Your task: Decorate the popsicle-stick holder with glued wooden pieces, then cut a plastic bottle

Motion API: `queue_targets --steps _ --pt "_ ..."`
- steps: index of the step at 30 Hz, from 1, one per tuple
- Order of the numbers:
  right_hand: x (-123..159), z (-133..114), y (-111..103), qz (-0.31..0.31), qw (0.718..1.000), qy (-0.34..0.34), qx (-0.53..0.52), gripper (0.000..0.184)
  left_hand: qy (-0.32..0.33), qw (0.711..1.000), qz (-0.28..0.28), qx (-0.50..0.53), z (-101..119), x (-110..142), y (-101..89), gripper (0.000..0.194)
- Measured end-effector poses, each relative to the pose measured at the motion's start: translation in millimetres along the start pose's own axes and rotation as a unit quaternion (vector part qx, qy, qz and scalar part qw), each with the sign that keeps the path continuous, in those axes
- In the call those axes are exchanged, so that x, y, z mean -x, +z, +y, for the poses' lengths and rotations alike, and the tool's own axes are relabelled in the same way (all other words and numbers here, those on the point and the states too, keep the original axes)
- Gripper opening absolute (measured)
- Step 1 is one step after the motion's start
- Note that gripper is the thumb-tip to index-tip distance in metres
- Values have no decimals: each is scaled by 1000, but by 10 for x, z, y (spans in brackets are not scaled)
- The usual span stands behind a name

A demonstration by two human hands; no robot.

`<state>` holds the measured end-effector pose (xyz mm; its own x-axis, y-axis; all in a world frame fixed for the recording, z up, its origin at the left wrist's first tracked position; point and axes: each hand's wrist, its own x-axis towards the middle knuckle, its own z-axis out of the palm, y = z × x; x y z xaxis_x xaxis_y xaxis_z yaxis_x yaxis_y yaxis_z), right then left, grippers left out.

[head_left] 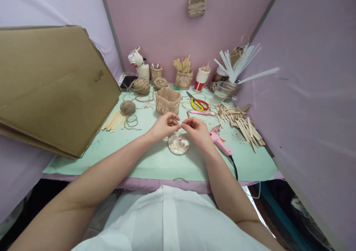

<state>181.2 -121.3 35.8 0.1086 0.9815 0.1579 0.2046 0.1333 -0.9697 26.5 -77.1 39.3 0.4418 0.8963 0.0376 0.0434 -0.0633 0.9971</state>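
My left hand [167,124] and my right hand [195,128] meet above the middle of the table, fingertips nearly touching. Both are closed in a pinch; whatever lies between the fingers is too small to name. Just below them sits a small round dish [178,145] with pale bits in it. Behind my left hand stands a wooden-stick basket [168,100], upright, its lower edge partly covered by the hand. To the right of my right hand lies a pink hot glue gun [221,141] with a black cord.
Scissors [198,103] and a pink pen-like tool [202,113] lie behind my hands. Wooden sticks [241,123] are heaped at right, near a clear cup [221,93]. Twine balls [128,107] and pale sticks [114,120] lie left. A large cardboard sheet [55,88] leans over the left side.
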Motion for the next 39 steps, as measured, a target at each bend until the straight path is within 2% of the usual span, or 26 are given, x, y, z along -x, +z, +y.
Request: queue_targets --steps 7,13,15,20,23,26,27,29,35,39 --pt "8 -18 -4 -26 999 -20 42 16 44 998 -33 -34 -38 27 21 38" --pt "17 32 -69 -46 995 -4 90 17 22 996 -74 -41 -60 13 -67 40" --pt "39 26 -113 -65 989 -1 130 15 21 995 -69 -67 -47 2 -124 36" --pt "129 -36 -166 -163 961 -8 221 14 21 992 -41 -122 21 -14 -219 29" --pt "161 -53 -142 -172 952 -33 250 17 5 991 -50 -125 39 -12 -226 30" --pt "185 -81 -119 -153 949 -45 272 8 3 989 -57 -138 35 -13 -225 29" --pt "198 -101 -117 -144 948 -45 279 5 4 988 -59 -142 32 -15 -226 28" --pt "236 -158 -116 -136 946 -46 291 10 4 987 -59 -148 25 -20 -229 28" --pt "411 -405 -133 -194 945 -53 257 12 -3 989 -44 -141 26 -27 -219 30" --pt "456 -580 -239 -184 943 -84 265 15 -10 989 -43 -141 58 -10 -200 31"
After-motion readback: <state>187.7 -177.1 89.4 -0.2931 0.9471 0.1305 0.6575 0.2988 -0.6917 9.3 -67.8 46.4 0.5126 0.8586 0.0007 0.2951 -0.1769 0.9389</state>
